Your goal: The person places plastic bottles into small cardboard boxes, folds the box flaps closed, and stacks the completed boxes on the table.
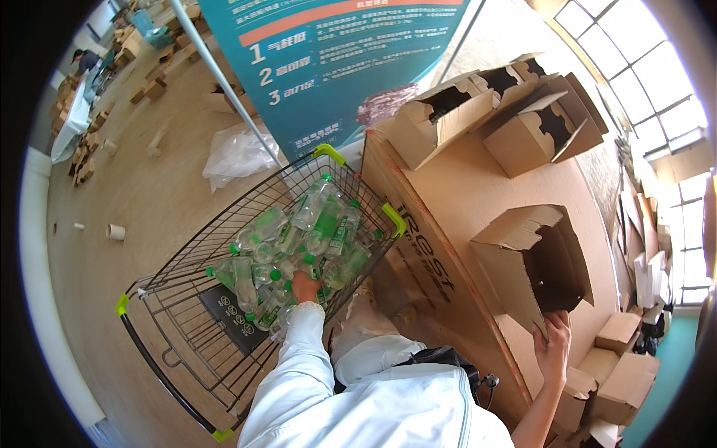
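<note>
My left hand [306, 287] reaches down into a wire shopping cart [168, 351] with lime-green corner pieces. Its fingers are curled at a clear plastic bottle among the pile, partly hidden by the hand itself. Several clear plastic bottles [319, 211] with green caps and green labels lie heaped at odd angles in the cart. On the right, my right hand [553, 348] grips the near edge of an open cardboard box [502, 261]. That box rests tilted on a large brown carton, its opening facing right; its inside is dark.
The large carton [448, 328] stands along the cart's right side. More open boxes [523, 142] sit on its far end. A teal banner [299, 82] on metal poles rises behind the cart. Smaller boxes [624, 381] are stacked at right. A person [86, 61] is far left.
</note>
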